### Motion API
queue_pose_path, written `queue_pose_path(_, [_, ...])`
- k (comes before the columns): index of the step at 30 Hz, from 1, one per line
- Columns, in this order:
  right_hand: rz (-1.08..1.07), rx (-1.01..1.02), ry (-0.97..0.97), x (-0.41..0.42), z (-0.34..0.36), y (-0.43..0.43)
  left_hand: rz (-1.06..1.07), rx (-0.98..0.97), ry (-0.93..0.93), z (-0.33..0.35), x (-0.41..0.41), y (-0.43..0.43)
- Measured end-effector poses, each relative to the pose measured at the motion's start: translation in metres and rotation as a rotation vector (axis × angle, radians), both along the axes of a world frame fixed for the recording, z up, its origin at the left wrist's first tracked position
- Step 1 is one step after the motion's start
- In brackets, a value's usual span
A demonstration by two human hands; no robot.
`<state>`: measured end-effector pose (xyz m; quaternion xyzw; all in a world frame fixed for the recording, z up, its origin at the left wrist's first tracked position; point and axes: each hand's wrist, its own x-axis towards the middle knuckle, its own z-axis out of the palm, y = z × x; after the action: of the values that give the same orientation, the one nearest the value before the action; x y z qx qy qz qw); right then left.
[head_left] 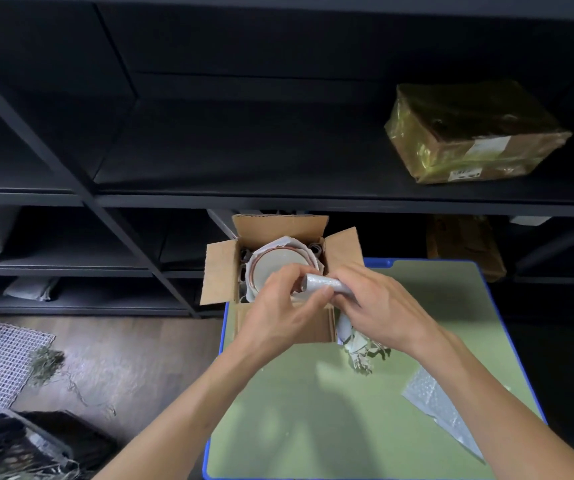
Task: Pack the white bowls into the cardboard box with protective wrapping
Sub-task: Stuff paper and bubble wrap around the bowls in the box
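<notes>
Both hands [330, 303] around rolled bubble wrap [322, 283]

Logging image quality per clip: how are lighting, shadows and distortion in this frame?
Head view: the green mat and both hands are brightly lit, while the shelving sinks into near-black; soft arm shadows fall on the mat; wide-angle bending curves the shelf rails; the wrapped parcel shows plastic glare; the edges look soft.
</notes>
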<state>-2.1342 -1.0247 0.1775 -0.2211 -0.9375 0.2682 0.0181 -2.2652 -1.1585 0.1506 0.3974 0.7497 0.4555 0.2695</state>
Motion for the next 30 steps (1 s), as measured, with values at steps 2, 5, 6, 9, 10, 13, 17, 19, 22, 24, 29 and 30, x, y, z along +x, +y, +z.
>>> queue_pose_path(2, [-0.008,-0.053,-0.003,-0.007,0.000,-0.006,-0.019,-0.001,0.026,-0.001,-0.007,-0.006])
queue_pose_path(5, [-0.031,-0.149,0.005,-0.017,0.001,-0.017,-0.003,-0.025,0.059,0.001,-0.017,-0.014])
queue_pose_path(6, [-0.039,-0.146,0.005,-0.020,0.001,-0.021,0.002,-0.030,0.062,0.000,-0.020,-0.017])
queue_pose_path(9, [-0.064,-0.136,0.017,-0.027,0.001,-0.032,0.019,-0.028,0.026,-0.003,-0.031,-0.024])
queue_pose_path(10, [-0.068,-0.141,0.017,-0.029,0.001,-0.035,0.024,-0.029,0.013,-0.004,-0.034,-0.026])
queue_pose_path(13, [-0.071,-0.108,0.009,-0.034,0.004,-0.047,0.025,-0.025,-0.035,-0.008,-0.041,-0.031])
queue_pose_path(17, [-0.056,-0.062,0.030,-0.037,0.000,-0.054,-0.029,-0.004,-0.166,-0.009,-0.049,-0.036])
queue_pose_path(19, [-0.063,-0.083,0.022,-0.037,0.000,-0.055,-0.114,0.015,-0.158,-0.009,-0.053,-0.041])
queue_pose_path(22, [-0.081,-0.140,-0.039,-0.035,0.003,-0.056,-0.177,0.042,-0.142,-0.012,-0.058,-0.044])
queue_pose_path(24, [-0.099,-0.189,-0.096,-0.035,0.005,-0.058,-0.183,0.063,-0.155,-0.013,-0.060,-0.044])
queue_pose_path(29, [-0.119,-0.227,-0.156,-0.033,0.003,-0.064,-0.181,0.109,-0.151,-0.013,-0.058,-0.041])
queue_pose_path(30, [-0.135,-0.235,-0.120,-0.032,0.003,-0.065,-0.162,0.110,-0.152,-0.014,-0.058,-0.039])
